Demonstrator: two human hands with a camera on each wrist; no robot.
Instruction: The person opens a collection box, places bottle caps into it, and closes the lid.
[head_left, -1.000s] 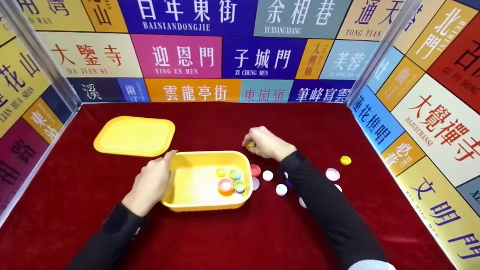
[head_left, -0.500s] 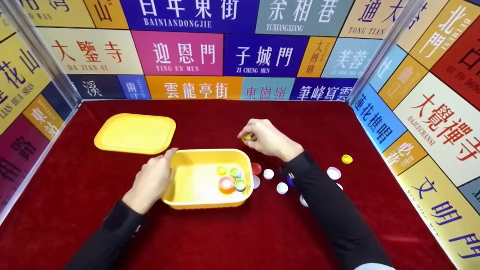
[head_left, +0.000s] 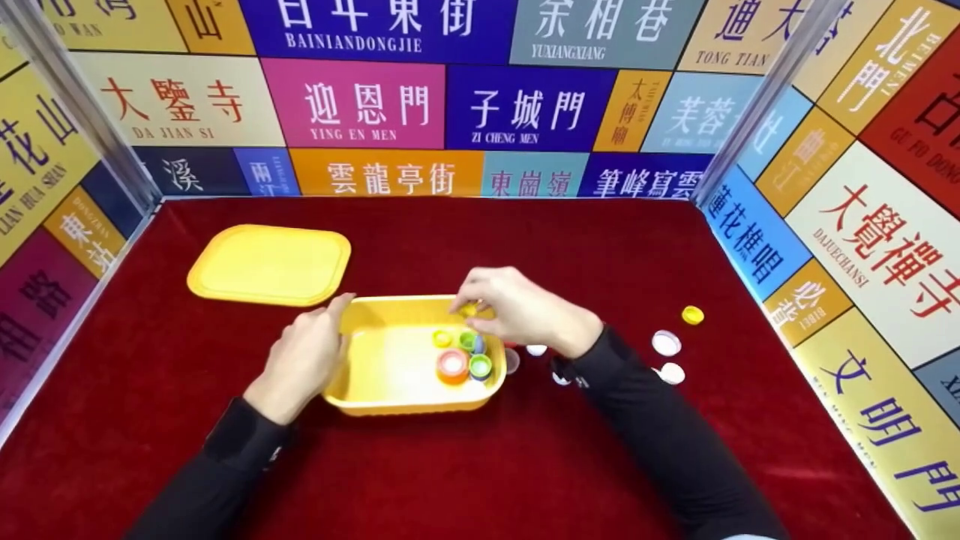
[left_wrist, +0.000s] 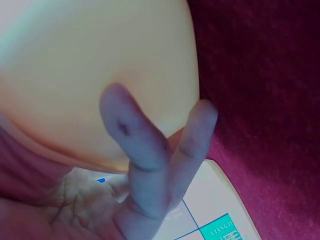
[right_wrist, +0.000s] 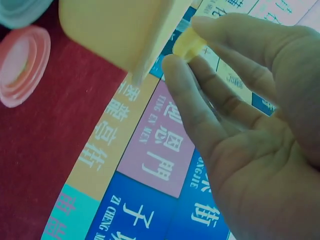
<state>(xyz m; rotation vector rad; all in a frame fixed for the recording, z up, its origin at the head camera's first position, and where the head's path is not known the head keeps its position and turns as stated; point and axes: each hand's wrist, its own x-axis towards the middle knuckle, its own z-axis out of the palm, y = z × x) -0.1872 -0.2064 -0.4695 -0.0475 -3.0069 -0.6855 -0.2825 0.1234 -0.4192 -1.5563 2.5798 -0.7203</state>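
Yellow box (head_left: 405, 407): resting on the red tabletop (head_left: 420, 480), left hand (head_left: 304, 367) gripping its left end. Coloured caps (head_left: 452, 365): lying inside, toward the right. Small yellow cap (head_left: 469, 308): right hand (head_left: 517, 307) pinching it over the box's far right corner. Yellow lid (head_left: 270, 264): lying beyond, leftward. Loose caps (head_left: 692, 315): lying rightward.

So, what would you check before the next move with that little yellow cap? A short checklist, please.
1. Right hand pinches the yellow cap between its fingers: ok.
2. Left hand grips the tub at its left end: ok.
3. Lid off, lying on the red cloth: ok.
4. Bare floor inside the tub: ok, left of the clustered caps.
5. Yellow cap clear of the tub's rim: cannot tell, height unclear.
6. Red cloth free of loose caps: not ok, several remain.
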